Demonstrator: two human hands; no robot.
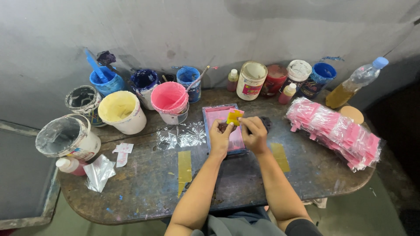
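Note:
My left hand (220,137) and my right hand (255,132) meet over a small pink printing frame (217,114) on the table. Both pinch a small yellow and pink piece (234,116) between the fingertips, held just above the frame. A dark rag (265,122) lies right behind my right hand. Two strips of yellow tape (184,168) are stuck on the table by my forearms.
Paint tubs line the back: yellow (120,110), pink (169,98), blue (106,81), white (68,137). Jars (251,79) and small bottles stand at the back right. A plastic bottle (356,82) leans at the far right. A wrapped pink bundle (335,131) lies on the right.

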